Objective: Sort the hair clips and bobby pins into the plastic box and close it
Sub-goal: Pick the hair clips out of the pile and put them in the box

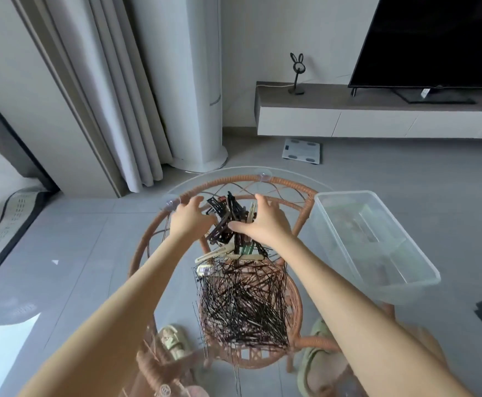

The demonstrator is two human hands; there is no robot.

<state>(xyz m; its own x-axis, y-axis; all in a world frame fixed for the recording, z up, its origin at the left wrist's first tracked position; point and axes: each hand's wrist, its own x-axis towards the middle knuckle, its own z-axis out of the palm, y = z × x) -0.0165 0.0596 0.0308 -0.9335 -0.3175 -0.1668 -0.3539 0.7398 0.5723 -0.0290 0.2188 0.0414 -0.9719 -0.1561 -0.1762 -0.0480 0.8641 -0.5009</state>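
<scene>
Hair clips [228,222] cupped between left hand [189,217] and right hand [259,224].
Fingers [262,204] curled round the pile from both sides — bobby pins [242,299] heaped nearer on the table [219,171], plastic box [347,245] open, right.

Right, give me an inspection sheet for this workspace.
Surface: round glass table on a rattan frame.
Job's things: clips piled at the far side; pins heaped nearer; box open at the right, no lid seen.
Clutter: nothing seen.
Grippers: left hand and right hand cup the clips from either side.
Cables: thin cable on the shelf.
Surroundings: TV, curtain, scale on the floor, slipper under the table.
</scene>
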